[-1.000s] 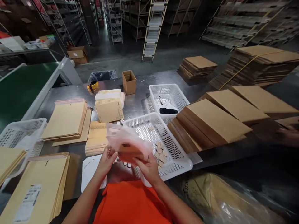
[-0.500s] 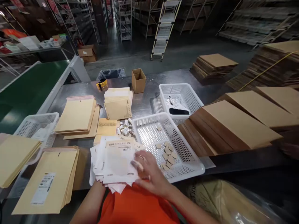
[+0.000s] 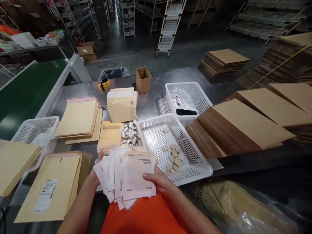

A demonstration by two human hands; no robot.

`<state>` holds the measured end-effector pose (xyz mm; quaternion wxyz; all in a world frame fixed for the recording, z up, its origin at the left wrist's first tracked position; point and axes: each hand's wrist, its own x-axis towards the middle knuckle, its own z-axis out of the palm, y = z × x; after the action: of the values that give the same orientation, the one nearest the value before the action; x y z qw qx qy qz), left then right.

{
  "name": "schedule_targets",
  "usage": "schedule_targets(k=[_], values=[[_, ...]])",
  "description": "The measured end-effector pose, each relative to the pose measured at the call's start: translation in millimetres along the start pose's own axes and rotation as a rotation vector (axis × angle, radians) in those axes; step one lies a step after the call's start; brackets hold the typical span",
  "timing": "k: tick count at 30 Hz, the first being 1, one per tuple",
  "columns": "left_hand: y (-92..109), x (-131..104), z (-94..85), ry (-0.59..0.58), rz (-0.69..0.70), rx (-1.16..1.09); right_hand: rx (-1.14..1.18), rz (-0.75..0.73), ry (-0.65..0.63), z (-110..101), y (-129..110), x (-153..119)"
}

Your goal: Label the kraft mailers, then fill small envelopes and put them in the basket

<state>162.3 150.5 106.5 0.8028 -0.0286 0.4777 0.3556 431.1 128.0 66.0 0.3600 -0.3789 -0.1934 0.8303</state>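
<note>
A fanned stack of white printed paper packets (image 3: 136, 175) is held in front of the orange shirt. My right hand (image 3: 159, 179) grips its right edge, thumb on top. On the left side my left hand (image 3: 96, 169) holds the same stack, its fingers mostly hidden beneath. Just beyond the packets, small white rolls (image 3: 131, 134) lie beside a pile of yellow padded envelopes (image 3: 109, 133). To the right, a white perforated basket (image 3: 195, 162) contains several small beige squares (image 3: 174, 159).
Stacks of tan envelopes (image 3: 77, 117) and labelled envelopes (image 3: 52, 185) lie at left. Behind stand an open cardboard box (image 3: 143, 80), yellow tape (image 3: 104, 85) and another white basket (image 3: 188, 86). Flat cartons (image 3: 248, 126) lean at right. A green conveyor (image 3: 31, 87) runs at far left.
The packets have spread into a wider fan. My right hand has gone from hovering over the top packet to gripping the right edge. My left hand has moved out to the left and shows more.
</note>
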Motion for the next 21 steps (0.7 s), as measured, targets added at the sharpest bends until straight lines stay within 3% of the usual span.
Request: schedule_targets(k=[4, 10, 13, 18, 21], values=[[11, -7, -4.7, 0.061, -0.011, 0.085, -0.064, 0.026, 0.022, 6, -7, 7], [-28, -5, -7.9, 0.345, 0.288, 0.205, -0.02, -0.02, 0.093, 21, 18, 13], [-38, -18, -14.3, 0.263, 0.299, 0.222, -0.069, -0.065, 0.082, 22, 30, 14], [-32, -40, -26.6, 0.007, 0.034, 0.267, -0.273, -0.126, -0.006, 31, 30, 16], [-41, -29, -37.9, 0.034, 0.113, 0.228, -0.535, -0.188, 0.021, 48, 25, 16]])
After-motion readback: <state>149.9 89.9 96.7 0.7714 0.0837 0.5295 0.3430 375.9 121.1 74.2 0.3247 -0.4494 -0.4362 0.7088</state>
